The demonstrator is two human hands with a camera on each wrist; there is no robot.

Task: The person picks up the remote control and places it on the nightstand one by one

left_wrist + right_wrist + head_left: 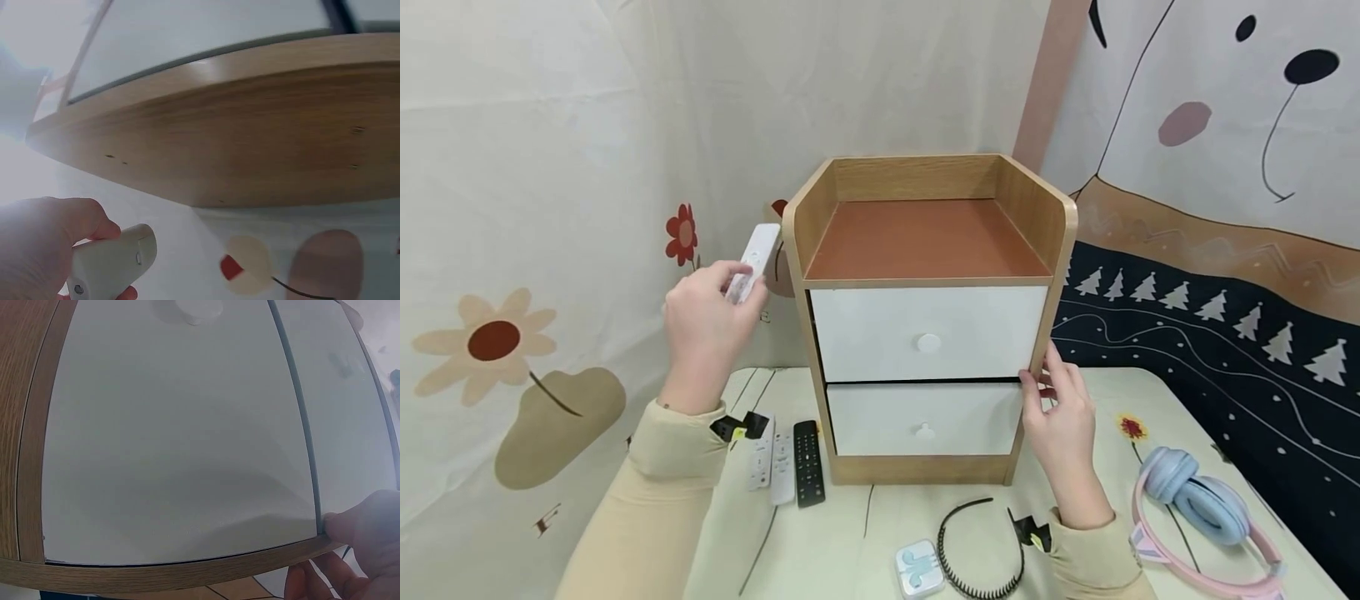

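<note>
My left hand (711,321) pinches a white remote control (758,254) in the air, to the left of a small wooden cabinet (921,471). In the left wrist view the remote's end shows between thumb and fingers, below the cabinet's side panel (219,137). My right hand (1062,421) grips the cabinet's right side edge, thumb on the front near the gap between the upper drawer (880,337) and the lower drawer (880,421). In the right wrist view its fingers lie behind that edge. Both white drawers are closed, each with a round knob.
Two white remotes (782,467) and a black remote (808,462) lie left of the cabinet. In front are boxed earphones (919,568) and a black headband (946,562). Blue and pink headphones (1213,508) lie at the right. A patterned curtain (887,75) hangs behind.
</note>
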